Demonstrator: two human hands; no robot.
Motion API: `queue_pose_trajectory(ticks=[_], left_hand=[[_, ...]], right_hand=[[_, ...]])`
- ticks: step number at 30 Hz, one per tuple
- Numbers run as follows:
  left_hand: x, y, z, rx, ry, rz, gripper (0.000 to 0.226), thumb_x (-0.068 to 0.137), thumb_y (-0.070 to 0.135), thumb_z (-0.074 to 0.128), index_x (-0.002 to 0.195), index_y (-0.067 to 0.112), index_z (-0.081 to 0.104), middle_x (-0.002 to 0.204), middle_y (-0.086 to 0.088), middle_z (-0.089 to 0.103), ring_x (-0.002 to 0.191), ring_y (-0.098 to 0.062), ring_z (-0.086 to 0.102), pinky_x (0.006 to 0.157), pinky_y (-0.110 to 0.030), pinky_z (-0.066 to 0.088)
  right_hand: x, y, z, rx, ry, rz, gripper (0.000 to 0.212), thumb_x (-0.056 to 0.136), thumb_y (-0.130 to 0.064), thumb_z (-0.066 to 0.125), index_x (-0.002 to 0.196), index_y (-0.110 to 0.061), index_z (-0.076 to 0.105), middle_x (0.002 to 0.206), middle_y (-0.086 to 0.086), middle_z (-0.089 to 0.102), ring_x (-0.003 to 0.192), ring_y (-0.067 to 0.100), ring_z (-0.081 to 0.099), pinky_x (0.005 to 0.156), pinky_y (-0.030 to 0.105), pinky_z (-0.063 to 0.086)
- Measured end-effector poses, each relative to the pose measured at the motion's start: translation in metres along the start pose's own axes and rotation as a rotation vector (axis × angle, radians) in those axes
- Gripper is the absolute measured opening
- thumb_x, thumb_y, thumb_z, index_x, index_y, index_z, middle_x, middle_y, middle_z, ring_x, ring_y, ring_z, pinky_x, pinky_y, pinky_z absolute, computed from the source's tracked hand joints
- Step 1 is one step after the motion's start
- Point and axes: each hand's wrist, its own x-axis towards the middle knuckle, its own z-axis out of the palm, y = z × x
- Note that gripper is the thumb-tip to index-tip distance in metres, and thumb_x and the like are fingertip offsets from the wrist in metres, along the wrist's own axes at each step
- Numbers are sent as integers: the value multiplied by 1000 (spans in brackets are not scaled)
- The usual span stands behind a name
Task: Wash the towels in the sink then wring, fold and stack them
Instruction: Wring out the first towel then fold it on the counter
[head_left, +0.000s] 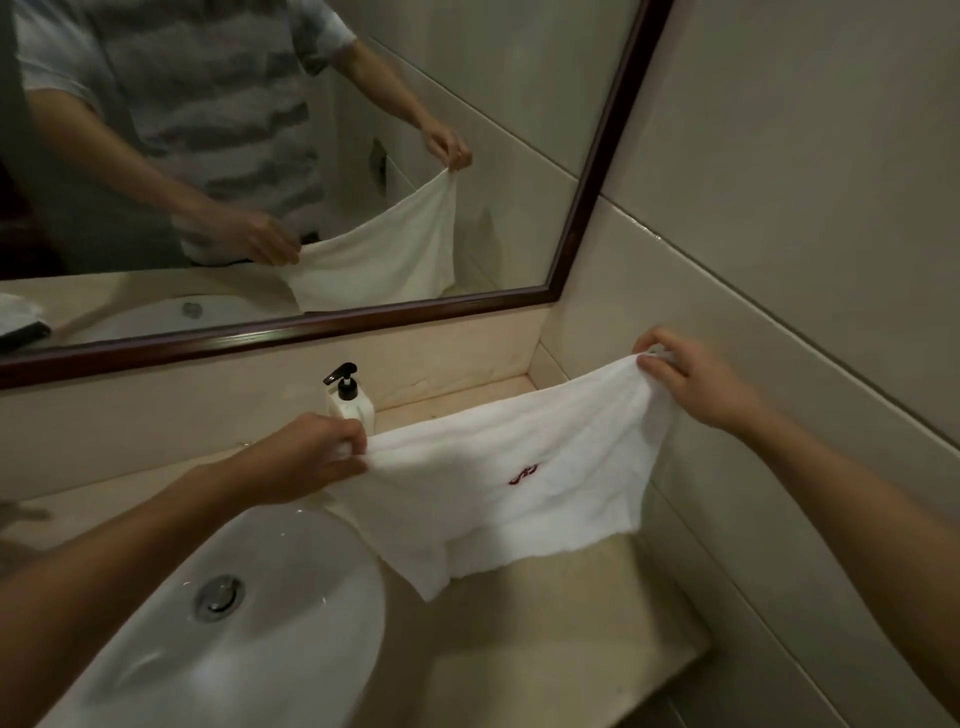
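The counter (545, 649) fills the lower right of the frame, and the sink (249, 623) at lower left holds no water or cloth. Above the counter, at centre right, hangs the towel (498, 483), spread wide with a small red mark on it. The left hand (311, 457) pinches one top corner and the right hand (691, 379) pinches the other. By the look of it, washing and wringing are done; folding is starting. No stack is visible yet.
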Motion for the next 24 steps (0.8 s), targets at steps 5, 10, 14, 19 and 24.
queue_pose_trajectory(ticks=[5, 10, 14, 19, 24], left_hand=[[3, 2, -3, -268, 260, -4, 18, 85, 39, 49, 81, 22, 46, 62, 3, 51, 58, -16, 46, 55, -32, 38], [22, 12, -42, -229, 452, -37, 11, 96, 19, 55, 87, 15, 49, 64, 0, 53, 59, -18, 49, 55, -34, 35], [37, 9, -71, -207, 393, 33, 17, 93, 17, 61, 80, 15, 50, 66, 1, 51, 60, -18, 46, 56, -34, 36], [37, 1, 14, -201, -1, -95, 13, 92, 17, 57, 85, 24, 50, 78, -2, 56, 66, -12, 46, 62, -31, 39], [21, 10, 107, -175, -275, -105, 17, 97, 18, 43, 94, 12, 59, 97, -11, 63, 87, -24, 55, 75, -32, 38]], right_hand=[[-6, 2, 1, -95, 4, 116, 10, 102, -27, 53, 97, -18, 53, 97, 13, 64, 91, 33, 60, 80, 43, 46], [-22, 8, -17, -165, 125, 100, 23, 102, -33, 47, 105, -12, 59, 102, 19, 66, 94, 37, 61, 83, 48, 48], [-31, 2, -37, -169, 235, -27, 37, 101, -32, 46, 94, -1, 64, 90, 21, 65, 86, 37, 60, 70, 37, 37], [-43, -17, -27, -170, 191, -202, 42, 98, -37, 41, 91, -4, 65, 86, 14, 63, 81, 33, 58, 71, 38, 41], [-85, 0, 14, -246, -1, -243, 50, 98, -51, 33, 92, -13, 65, 88, 3, 62, 79, 25, 59, 69, 32, 41]])
